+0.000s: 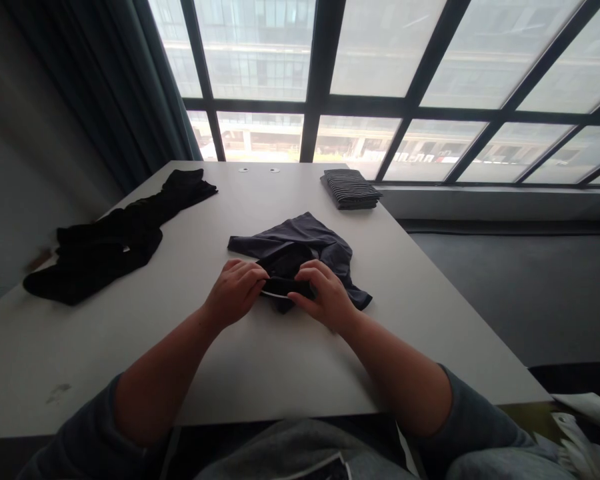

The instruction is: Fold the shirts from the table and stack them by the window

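A dark grey garment [300, 233] lies crumpled on the white table in front of me; I cannot tell its exact kind. Its near edge, a black band with a thin white line, is lifted slightly between my hands. My left hand [236, 290] pinches the left end of this band. On the other end, my right hand [325, 293] grips with the thumb underneath and the fingers on top. Behind the band the cloth gapes into a dark opening, and the rest spreads away towards the window.
Black clothing [115, 237] lies in a loose heap along the table's left side. A folded striped cloth [351, 188] sits at the far right corner of the white table [260, 380]. Beyond are a large window [260, 53] and a dark curtain [100, 80].
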The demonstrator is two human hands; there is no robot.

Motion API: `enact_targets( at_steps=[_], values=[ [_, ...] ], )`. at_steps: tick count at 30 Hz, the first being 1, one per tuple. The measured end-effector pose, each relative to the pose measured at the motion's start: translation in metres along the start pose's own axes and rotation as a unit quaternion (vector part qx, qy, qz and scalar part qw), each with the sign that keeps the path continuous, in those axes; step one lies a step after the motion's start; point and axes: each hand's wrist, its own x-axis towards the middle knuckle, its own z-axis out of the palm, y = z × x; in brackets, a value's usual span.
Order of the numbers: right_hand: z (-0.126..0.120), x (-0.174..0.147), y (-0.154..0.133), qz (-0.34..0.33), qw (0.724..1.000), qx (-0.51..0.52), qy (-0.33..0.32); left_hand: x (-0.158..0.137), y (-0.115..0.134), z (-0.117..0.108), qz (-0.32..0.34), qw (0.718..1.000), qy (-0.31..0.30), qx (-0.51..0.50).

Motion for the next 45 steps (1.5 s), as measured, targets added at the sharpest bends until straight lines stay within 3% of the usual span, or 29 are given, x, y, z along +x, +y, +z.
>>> enact_targets(
  at_steps=[5, 12, 15, 18, 21, 24, 27, 36, 41, 45],
  values=[
    [0.008, -0.001, 0.011, -0.003, 0.999, -0.008, -0.036, -0.001, 0.0, 0.001, 0.006, 0.999, -0.024, -0.025],
    [0.003, 0.0, 0.011, 0.003, 1.0, 0.008, -0.011, -0.003, -0.007, 0.0, -0.007, 0.996, -0.084, -0.003],
    [-0.001, 0.001, 0.007, -0.007, 0.999, 0.019, -0.025, -0.003, -0.01, -0.001, -0.033, 0.997, -0.059, 0.024],
    [-0.002, 0.001, 0.014, 0.048, 0.998, 0.003, 0.026, -0.007, -0.016, 0.003, -0.11, 0.992, -0.019, 0.059],
    [0.003, -0.003, 0.036, 0.141, 0.989, -0.03, 0.045, -0.015, -0.026, 0.013, -0.223, 0.97, -0.019, 0.094],
    [0.013, -0.008, 0.061, 0.209, 0.977, -0.052, -0.003, -0.022, -0.035, 0.022, -0.36, 0.922, -0.091, 0.107],
    [0.021, -0.012, 0.073, 0.238, 0.97, -0.022, -0.047, -0.021, -0.037, 0.023, -0.425, 0.884, -0.175, 0.082],
    [0.012, -0.009, 0.058, 0.248, 0.963, 0.1, 0.015, -0.014, -0.026, 0.019, -0.435, 0.864, -0.246, 0.065],
    [0.021, -0.011, 0.059, 0.255, 0.959, 0.125, 0.018, -0.02, -0.027, 0.031, -0.357, 0.924, -0.123, -0.057],
    [0.025, -0.014, 0.066, 0.327, 0.922, 0.208, 0.017, -0.021, -0.022, 0.032, -0.253, 0.95, -0.066, -0.172]
  ],
)
